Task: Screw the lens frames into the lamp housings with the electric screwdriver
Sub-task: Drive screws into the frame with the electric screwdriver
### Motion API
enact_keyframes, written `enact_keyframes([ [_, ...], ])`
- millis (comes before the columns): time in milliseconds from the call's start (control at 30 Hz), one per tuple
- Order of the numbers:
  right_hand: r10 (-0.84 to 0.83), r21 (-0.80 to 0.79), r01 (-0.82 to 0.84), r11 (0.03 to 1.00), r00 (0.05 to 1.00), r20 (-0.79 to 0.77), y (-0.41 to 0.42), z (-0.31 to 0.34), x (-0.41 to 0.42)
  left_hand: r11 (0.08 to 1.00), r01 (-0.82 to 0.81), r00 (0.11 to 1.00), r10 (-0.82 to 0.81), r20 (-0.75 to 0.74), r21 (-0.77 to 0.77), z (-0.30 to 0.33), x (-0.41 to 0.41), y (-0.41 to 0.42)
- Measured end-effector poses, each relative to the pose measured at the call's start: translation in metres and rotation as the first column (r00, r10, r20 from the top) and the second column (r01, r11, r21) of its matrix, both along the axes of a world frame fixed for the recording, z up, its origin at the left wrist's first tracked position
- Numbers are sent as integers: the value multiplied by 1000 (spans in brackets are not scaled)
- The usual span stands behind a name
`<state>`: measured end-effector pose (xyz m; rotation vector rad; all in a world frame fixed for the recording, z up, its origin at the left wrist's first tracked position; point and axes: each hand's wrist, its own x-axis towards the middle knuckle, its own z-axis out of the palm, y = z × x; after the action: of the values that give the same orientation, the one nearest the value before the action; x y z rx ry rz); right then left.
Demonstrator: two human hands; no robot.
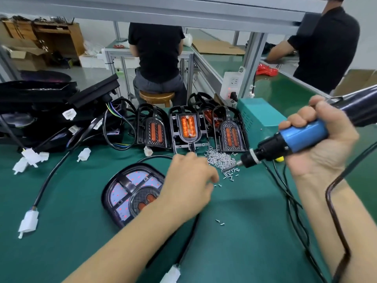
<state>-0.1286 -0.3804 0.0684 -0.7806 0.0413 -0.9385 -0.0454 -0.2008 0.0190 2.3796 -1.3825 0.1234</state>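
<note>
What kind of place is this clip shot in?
Most likely a lamp assembly line: lamp housings in a row on the green bench mat, a screw pile, other seated workers.

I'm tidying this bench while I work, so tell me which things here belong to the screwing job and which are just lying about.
Job:
electric screwdriver in right hand
screw pile
lamp housing under left hand
lens frames standing behind

Lying about:
white connectors
green box
black parts heap
</note>
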Motion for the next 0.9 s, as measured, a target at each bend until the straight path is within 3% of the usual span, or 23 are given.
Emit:
enact_keyframes([
  [67,-9,-19,9,1000,1000,-8,2,0,-2,968,-6,998,-9,58,251,-8,6,-25],
  [167,-44,-51,43,998,999,-12,3,2,-8,900,-75,993,27,116,430,-18,10,-40],
  [433,-58,-87,56,995,998,-20,8,4,-17,915,-160,986,128,108,370,-28,6,-44],
  [633,-59,-68,58,996,998,-9,12,7,-22,906,-162,982,109,156,391,-31,6,-43],
  [700,-54,-49,54,997,999,7,12,9,-24,962,-124,992,122,25,241,-25,8,-37],
  [767,-47,-38,48,998,999,25,11,12,-26,985,-154,918,115,-378,-74,-13,15,-22],
  [833,-38,-27,39,999,998,51,13,15,-26,918,-238,673,-79,-735,-317,1,20,2],
  [900,-1,-5,2,1000,996,85,19,17,-22,826,-378,410,-257,-875,-419,7,20,28],
])
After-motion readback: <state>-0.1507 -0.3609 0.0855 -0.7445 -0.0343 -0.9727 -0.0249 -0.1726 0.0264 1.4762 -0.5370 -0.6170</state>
